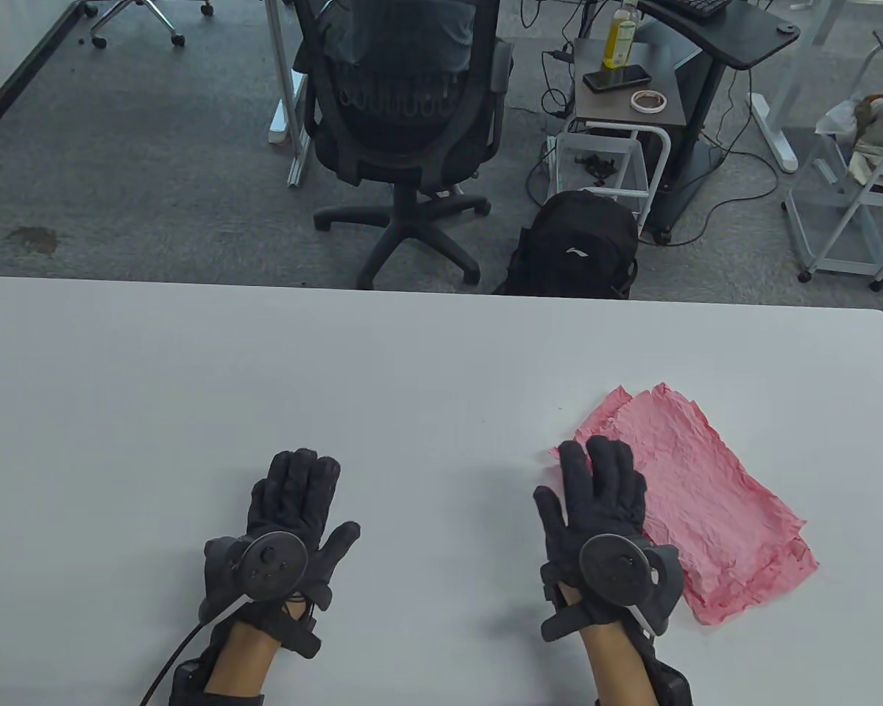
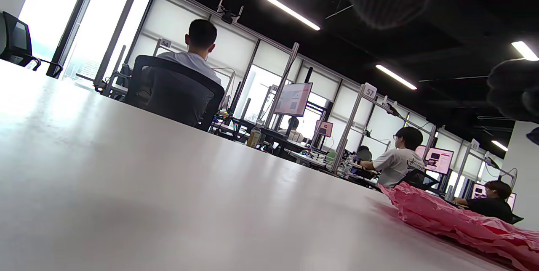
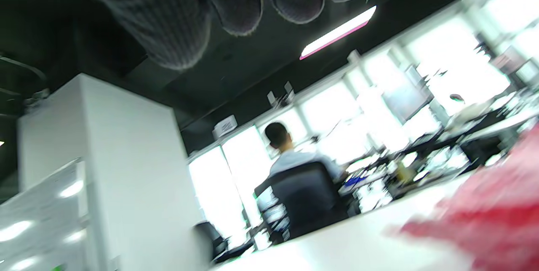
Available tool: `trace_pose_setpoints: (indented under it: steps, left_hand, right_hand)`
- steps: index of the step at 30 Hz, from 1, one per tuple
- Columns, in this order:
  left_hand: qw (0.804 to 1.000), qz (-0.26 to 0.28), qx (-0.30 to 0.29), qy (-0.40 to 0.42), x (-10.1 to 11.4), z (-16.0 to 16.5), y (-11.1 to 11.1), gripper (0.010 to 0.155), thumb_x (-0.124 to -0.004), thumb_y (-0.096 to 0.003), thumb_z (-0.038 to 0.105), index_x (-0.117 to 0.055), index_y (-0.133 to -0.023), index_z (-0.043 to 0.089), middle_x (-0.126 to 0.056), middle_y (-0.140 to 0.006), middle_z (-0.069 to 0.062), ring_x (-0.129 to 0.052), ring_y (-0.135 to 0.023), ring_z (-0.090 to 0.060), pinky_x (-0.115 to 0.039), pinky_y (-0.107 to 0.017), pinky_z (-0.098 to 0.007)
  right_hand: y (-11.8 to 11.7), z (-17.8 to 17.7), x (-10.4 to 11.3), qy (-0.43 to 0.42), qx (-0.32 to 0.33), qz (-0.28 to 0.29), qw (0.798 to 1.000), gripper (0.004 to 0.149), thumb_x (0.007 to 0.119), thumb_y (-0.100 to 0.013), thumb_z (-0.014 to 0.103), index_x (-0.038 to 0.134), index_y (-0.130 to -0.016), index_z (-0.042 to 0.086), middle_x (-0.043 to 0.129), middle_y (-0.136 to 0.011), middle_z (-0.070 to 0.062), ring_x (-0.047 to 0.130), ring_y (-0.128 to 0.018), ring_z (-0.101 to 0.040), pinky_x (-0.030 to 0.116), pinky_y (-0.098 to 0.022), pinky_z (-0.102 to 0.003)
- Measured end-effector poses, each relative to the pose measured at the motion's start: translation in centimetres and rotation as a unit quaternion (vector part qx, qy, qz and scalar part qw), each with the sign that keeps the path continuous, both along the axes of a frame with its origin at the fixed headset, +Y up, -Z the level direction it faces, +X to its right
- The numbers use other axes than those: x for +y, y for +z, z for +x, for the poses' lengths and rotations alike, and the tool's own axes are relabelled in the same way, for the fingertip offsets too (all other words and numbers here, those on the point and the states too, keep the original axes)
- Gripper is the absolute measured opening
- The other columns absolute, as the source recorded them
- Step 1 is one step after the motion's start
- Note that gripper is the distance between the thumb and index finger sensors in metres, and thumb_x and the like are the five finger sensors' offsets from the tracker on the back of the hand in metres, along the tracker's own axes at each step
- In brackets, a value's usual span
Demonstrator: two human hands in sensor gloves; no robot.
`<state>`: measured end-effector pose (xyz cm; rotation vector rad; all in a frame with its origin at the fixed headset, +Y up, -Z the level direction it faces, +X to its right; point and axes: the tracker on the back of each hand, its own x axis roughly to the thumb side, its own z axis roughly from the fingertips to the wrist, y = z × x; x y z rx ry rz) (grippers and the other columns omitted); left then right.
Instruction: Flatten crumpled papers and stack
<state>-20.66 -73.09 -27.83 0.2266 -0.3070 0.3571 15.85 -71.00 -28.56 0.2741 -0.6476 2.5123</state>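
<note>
On the white table (image 1: pixel 191 382) a stack of pink papers (image 1: pixel 714 507) lies in the lower right of the table view, flattened but still wrinkled, with the edges of at least one lower sheet showing past the top sheet at its far corner and along its near right side. The right hand (image 1: pixel 596 507) is spread flat, palm down, fingers together and thumb out, at the left edge of the stack; its fingertips (image 1: pixel 603 450) overlap the near left corner of the papers, though whether they press on it cannot be told. The left hand (image 1: pixel 294 507) lies open and flat on bare table in the lower left centre, well apart from the papers and holding nothing. In the left wrist view the pink papers (image 2: pixel 459 220) show as a low rumpled ridge at the lower right. The right wrist view is blurred; gloved fingers (image 3: pixel 168 22) hang from its top edge and the pink papers (image 3: pixel 484 224) fill its lower right corner.
</note>
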Motion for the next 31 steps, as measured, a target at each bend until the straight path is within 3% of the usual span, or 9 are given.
trace_pose_setpoints:
  steps: [7, 14, 31]
  left_hand:
    - [0.999, -0.001, -0.035, 0.035, -0.1, 0.3, -0.1, 0.083, -0.067, -0.0499, 0.065, -0.025, -0.116, 0.036, -0.026, -0.12, -0.011, -0.028, -0.115, -0.046, -0.037, -0.076, -0.07]
    - [0.994, -0.017, -0.072, 0.082, -0.4, 0.5, -0.1, 0.083, -0.065, -0.0497, 0.067, -0.023, -0.115, 0.039, -0.027, -0.12, -0.012, -0.032, -0.114, -0.049, -0.039, -0.075, -0.071]
    - [0.993, -0.049, -0.079, 0.072, -0.8, 0.8, -0.3, 0.082, -0.065, -0.0499, 0.067, -0.027, -0.116, 0.037, -0.029, -0.12, -0.012, -0.031, -0.114, -0.048, -0.038, -0.075, -0.072]
  right_hand:
    - [-1.1, -2.6, -2.6, -0.028, 0.129, -0.051, 0.99, 0.068, 0.07, -0.053, 0.049, 0.045, -0.11, 0.022, 0.04, -0.115, -0.022, 0.03, -0.104, -0.05, 0.031, -0.067, -0.071]
    - [-1.7, -2.9, -4.2, -0.07, 0.185, -0.092, 0.976, 0.07, 0.065, -0.053, 0.055, 0.035, -0.111, 0.029, 0.035, -0.118, -0.019, 0.024, -0.106, -0.046, 0.023, -0.068, -0.07]
    - [-1.7, -3.0, -4.4, -0.088, 0.201, -0.106, 0.97, 0.07, 0.066, -0.053, 0.054, 0.04, -0.111, 0.025, 0.042, -0.116, -0.02, 0.03, -0.105, -0.047, 0.026, -0.067, -0.07]
